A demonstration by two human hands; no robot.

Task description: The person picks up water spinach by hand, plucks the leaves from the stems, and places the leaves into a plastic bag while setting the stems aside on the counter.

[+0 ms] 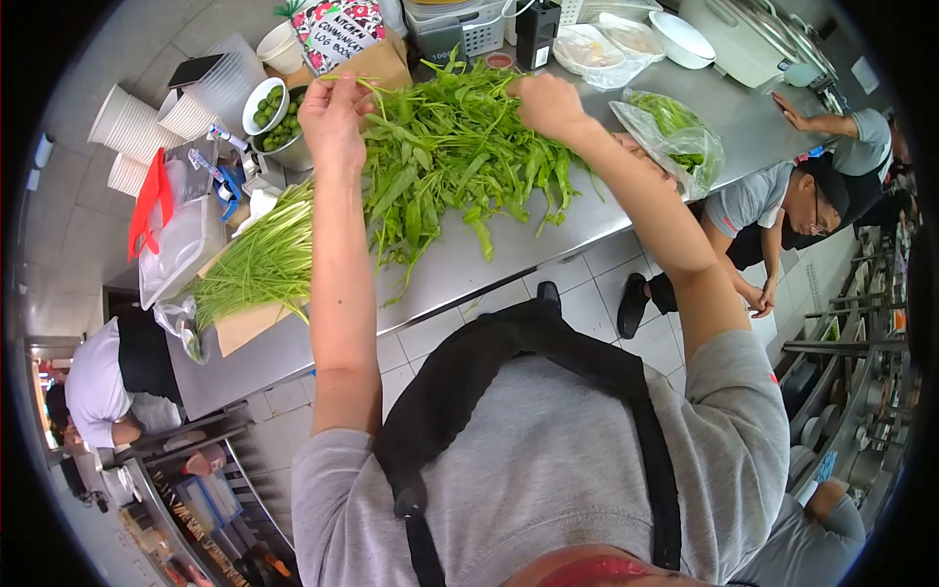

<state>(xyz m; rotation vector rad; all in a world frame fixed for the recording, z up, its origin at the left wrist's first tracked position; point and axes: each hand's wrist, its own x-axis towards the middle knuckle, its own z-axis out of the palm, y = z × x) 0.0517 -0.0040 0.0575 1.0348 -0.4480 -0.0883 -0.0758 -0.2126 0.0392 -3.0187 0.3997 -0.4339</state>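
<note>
A large heap of leafy greens (460,147) with long narrow leaves, looking like water spinach, lies on the steel table in front of me. My left hand (335,117) is at the heap's upper left, its fingers pinched on a thin green stem (354,79). At the upper right of the heap, my right hand (550,106) is closed, its curled fingers against the greens; what they hold is hidden. Left of the heap, partly behind my left forearm, a bundle of thin green stalks (259,249) rests on brown cardboard (249,325).
A plastic bag of greens (675,137) lies to the right, near another person's hand (646,157). A pot of small green fruit (289,147), stacked paper cups (127,122) and a log book (337,37) stand around the steel table (430,284). A co-worker (753,201) leans at the right.
</note>
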